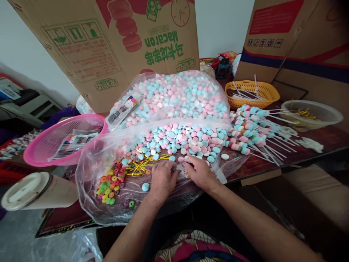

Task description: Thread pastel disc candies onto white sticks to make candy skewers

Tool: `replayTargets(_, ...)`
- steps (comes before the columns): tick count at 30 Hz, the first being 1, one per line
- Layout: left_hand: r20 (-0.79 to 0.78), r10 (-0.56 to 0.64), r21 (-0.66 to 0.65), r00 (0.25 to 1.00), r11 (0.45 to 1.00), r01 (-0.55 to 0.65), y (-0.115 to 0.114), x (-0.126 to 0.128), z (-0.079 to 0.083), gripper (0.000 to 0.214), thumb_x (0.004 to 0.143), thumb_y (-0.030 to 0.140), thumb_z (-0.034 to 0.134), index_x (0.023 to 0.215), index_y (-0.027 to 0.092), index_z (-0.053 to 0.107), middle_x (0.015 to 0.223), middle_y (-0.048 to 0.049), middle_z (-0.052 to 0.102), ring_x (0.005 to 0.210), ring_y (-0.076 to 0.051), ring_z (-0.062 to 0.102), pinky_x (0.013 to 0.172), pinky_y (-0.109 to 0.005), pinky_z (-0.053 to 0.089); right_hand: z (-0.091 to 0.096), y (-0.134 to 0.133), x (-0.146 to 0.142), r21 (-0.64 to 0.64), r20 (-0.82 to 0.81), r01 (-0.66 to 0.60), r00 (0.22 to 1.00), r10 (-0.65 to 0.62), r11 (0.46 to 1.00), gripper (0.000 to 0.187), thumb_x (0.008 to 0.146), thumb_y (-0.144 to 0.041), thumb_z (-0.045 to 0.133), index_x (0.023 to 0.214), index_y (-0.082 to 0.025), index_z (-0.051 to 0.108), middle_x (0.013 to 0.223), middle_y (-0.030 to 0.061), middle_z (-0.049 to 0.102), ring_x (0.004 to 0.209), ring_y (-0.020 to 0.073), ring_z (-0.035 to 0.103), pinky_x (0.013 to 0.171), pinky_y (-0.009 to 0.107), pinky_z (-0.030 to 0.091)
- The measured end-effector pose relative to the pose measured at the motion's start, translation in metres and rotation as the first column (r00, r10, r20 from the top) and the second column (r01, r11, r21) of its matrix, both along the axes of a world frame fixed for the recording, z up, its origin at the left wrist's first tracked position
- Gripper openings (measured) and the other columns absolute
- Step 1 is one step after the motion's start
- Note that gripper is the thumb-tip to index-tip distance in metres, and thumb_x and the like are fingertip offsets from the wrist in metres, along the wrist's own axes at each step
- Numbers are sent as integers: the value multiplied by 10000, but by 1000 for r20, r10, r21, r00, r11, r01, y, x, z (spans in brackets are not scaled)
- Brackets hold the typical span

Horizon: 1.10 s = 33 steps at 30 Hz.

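Note:
My left hand (163, 177) and my right hand (200, 172) rest close together on the clear plastic sheet (89, 163) at the table's near edge. Their fingers are curled and pinched toward each other over something small that I cannot make out. Just beyond my hands lies a big heap of pink, blue and white round candies (188, 136), spilling from an open plastic bag (174, 94). One blue candy (145, 186) sits alone left of my left hand. Small coloured ring candies (110, 183) and yellow twist ties (141, 165) lie further left.
Finished candy skewers on white sticks (251, 131) are piled at the right. Behind them stand an orange basket (253, 92) and a clear bowl (313, 112). A pink basket (58, 140) and a lidded cup (35, 191) are at the left. Cardboard boxes (114, 43) stand behind.

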<state>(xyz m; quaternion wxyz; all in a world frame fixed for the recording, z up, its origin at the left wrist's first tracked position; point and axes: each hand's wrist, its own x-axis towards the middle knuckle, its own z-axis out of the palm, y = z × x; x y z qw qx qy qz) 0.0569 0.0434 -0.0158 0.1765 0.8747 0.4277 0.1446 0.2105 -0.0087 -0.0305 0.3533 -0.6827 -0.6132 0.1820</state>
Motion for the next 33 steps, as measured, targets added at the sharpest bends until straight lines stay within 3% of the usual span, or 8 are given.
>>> replayTargets(4, -32, -29, 29, 999, 999, 30, 17, 1, -13, 157, 864, 238, 541, 763, 194, 652, 859, -53, 697, 900, -227, 594, 848, -370, 354, -15, 4, 11, -17, 72, 23, 997, -22, 1000, 190, 850, -299, 515, 836, -150, 632, 819, 87, 629, 817, 216, 559, 756, 334, 432)
replayTargets(9, -63, -211, 69, 976, 974, 215, 24, -9, 13, 239, 897, 227, 475, 767, 210, 675, 881, -56, 691, 900, -218, 569, 869, -377, 325, -7, -6, 26, 153, 68, 22, 997, -32, 988, 456, 804, -347, 570, 1220, -165, 528, 1221, 164, 546, 1142, 304, 461, 944, 466, 374)
replayTargets(12, -70, -362, 65, 929, 928, 367, 21, -9, 39, 236, 898, 203, 449, 856, 227, 681, 927, -58, 683, 938, -216, 569, 895, -379, 332, 10, -7, 23, 224, -4, -150, 988, 154, 963, 199, 842, -282, 520, 997, -201, 614, 957, 90, 633, 934, 233, 553, 823, 380, 436)
replayTargets(15, -21, -313, 75, 950, 947, 314, 10, -3, 51, 257, 826, 209, 550, 1066, 244, 636, 1141, -81, 643, 1070, -268, 546, 959, -435, 315, 26, -8, 11, 226, -117, -175, 972, 205, 958, 166, 877, -230, 457, 764, -199, 575, 712, 20, 581, 695, 152, 527, 670, 282, 425)
replayTargets(21, 246, -65, -129, 967, 987, 99, -22, 14, 32, 86, 728, 132, 605, 786, 187, 636, 792, -52, 654, 755, -218, 598, 665, -295, 423, 36, -23, 1, 181, -233, -70, 966, 112, 981, 264, 869, -294, 475, 623, -197, 467, 623, -14, 496, 616, 125, 463, 595, 255, 380)
replayTargets(27, 486, -171, -261, 857, 907, 329, -26, 15, 37, 171, 830, 250, 572, 685, 205, 649, 631, 13, 615, 585, -136, 525, 573, -227, 375, 49, -40, 18, 183, -353, -160, 910, 217, 970, 299, 795, -381, 606, 1028, -196, 581, 986, 56, 599, 897, 174, 545, 782, 297, 445)
replayTargets(30, 463, -219, -333, 859, 855, 397, -28, 15, 39, 216, 866, 282, 523, 734, 202, 675, 682, 0, 658, 622, -148, 552, 596, -234, 388, 48, -42, 17, 149, -346, -179, 912, 221, 973, 128, 829, -306, 539, 778, -193, 575, 740, -3, 558, 687, 125, 502, 632, 242, 414)
replayTargets(33, 363, -152, -346, 919, 894, 284, -30, 14, 32, 187, 848, 329, 553, 766, 195, 655, 651, 4, 636, 600, -149, 540, 562, -230, 380, 42, -43, 14, 200, -307, -68, 943, 128, 977, 256, 847, -267, 480, 605, -197, 436, 602, -33, 437, 579, 104, 406, 539, 229, 338)
